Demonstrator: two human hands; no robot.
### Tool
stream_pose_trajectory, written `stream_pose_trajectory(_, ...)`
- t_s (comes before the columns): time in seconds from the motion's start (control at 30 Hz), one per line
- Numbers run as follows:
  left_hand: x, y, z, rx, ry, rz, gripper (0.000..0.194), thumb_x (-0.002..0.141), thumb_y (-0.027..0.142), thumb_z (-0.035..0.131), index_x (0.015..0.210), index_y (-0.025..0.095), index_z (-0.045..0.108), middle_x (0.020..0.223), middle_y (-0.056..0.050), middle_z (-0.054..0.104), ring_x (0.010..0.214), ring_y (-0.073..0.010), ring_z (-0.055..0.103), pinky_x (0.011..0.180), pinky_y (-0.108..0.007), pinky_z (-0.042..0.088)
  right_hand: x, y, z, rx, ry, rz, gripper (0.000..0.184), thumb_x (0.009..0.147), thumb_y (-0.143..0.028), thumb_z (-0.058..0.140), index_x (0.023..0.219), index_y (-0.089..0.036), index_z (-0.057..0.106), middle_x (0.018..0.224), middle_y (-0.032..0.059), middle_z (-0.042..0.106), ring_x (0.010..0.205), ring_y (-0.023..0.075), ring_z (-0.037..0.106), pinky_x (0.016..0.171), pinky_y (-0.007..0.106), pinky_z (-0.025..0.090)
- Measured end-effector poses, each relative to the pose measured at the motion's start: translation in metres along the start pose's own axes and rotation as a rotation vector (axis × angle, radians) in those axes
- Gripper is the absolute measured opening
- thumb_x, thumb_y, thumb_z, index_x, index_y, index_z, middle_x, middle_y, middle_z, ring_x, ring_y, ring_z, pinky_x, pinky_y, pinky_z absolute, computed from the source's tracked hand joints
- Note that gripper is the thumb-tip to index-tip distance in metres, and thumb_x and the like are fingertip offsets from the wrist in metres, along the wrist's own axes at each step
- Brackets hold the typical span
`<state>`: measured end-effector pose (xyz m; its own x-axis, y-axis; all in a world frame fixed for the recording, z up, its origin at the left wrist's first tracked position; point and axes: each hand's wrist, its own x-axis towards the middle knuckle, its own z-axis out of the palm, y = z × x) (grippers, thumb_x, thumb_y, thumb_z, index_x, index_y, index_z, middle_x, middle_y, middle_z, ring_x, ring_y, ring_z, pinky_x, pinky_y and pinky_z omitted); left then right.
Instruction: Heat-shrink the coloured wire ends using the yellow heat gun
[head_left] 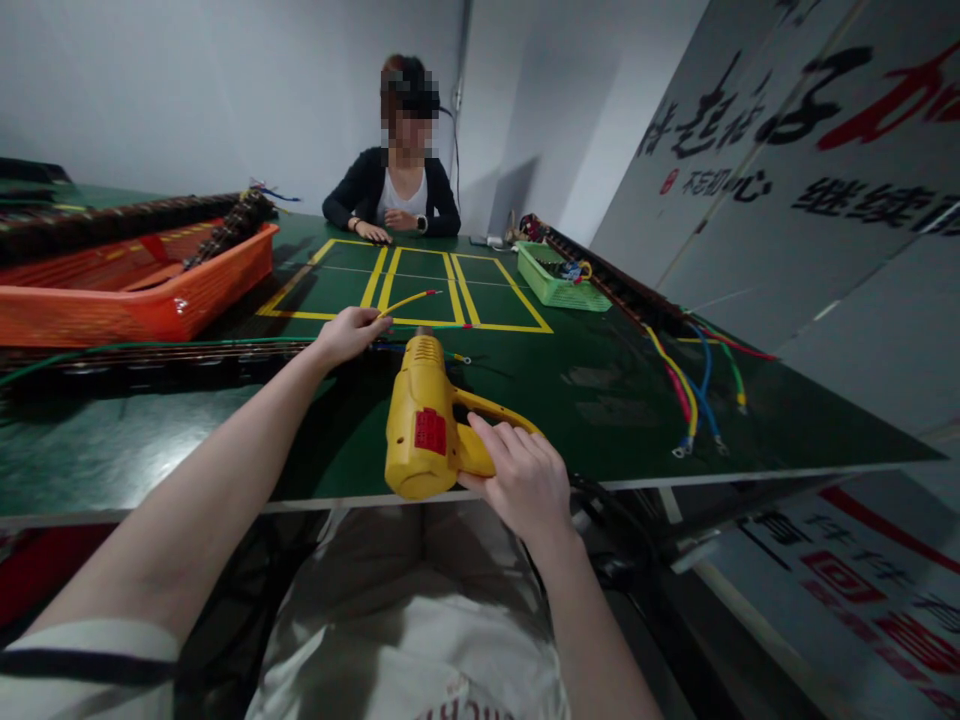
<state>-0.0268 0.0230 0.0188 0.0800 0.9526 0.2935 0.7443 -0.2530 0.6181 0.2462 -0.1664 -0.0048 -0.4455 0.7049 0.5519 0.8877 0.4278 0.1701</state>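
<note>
My right hand (529,475) is wrapped round the handle of a yellow heat gun (418,420) with a red label, its nozzle pointing away from me over the green table. Pinched in my left hand (351,335) is a yellow wire (409,302), whose free end carries a red sleeve and a small metal tip. The nozzle is just below that wire, apart from it. A green wire (427,327) with a red end runs close behind the nozzle. Beside it, a lug-ended wire (457,358) comes out of the dark wire bundle (187,365) lying on the left.
An orange basket (217,300) holding dark harnesses stands at the left. A green basket (559,290) sits at the back right, beside a long harness (607,280) with loose coloured lug wires (686,400). Yellow tape (405,322) marks the table. Across it sits a person (397,190).
</note>
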Motion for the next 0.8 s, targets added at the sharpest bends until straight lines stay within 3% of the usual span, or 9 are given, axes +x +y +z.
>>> stream_pose_trajectory(0.3,0.002,0.000,0.000,0.088,-0.014,0.046,0.046,0.080,0.057,0.038,0.067,0.018,0.059,0.061,-0.002,0.054,0.058,-0.0163,0.048,0.054,-0.028,0.029,-0.011,0.035,0.002,-0.073,-0.013,0.083,0.046,0.086,-0.034,0.057,0.127,-0.013,0.052,0.090,0.0042,0.062,0.081,0.0181,0.054,0.074,0.031,0.034)
stream_pose_trajectory(0.43,0.000,0.003,-0.001,0.141,-0.010,0.008,0.042,0.081,0.054,0.039,0.065,0.020,0.057,0.058,-0.002,0.051,0.057,-0.0166,0.048,0.054,-0.028,0.029,-0.014,0.042,0.002,-0.101,-0.011,0.100,0.040,0.086,-0.024,0.053,0.125,-0.012,0.052,0.089,0.0048,0.061,0.080,0.0180,0.053,0.073,0.031,0.034)
stream_pose_trajectory(0.63,-0.001,0.003,0.002,0.169,0.056,-0.012,0.039,0.082,0.053,0.039,0.069,0.021,0.058,0.061,-0.003,0.054,0.061,-0.0179,0.050,0.055,-0.028,0.028,-0.013,0.037,-0.001,-0.112,-0.019,0.080,0.040,0.087,-0.032,0.053,0.121,-0.011,0.053,0.088,0.0059,0.061,0.080,0.0186,0.053,0.071,0.032,0.034)
stream_pose_trajectory(0.8,0.001,-0.001,0.003,0.177,0.034,0.000,0.043,0.082,0.056,0.038,0.068,0.021,0.059,0.061,-0.003,0.054,0.061,-0.0185,0.051,0.055,-0.028,0.029,-0.009,0.017,-0.002,-0.105,-0.001,0.064,0.036,0.089,-0.031,0.049,0.120,-0.012,0.054,0.085,0.0057,0.059,0.077,0.0193,0.051,0.070,0.033,0.032)
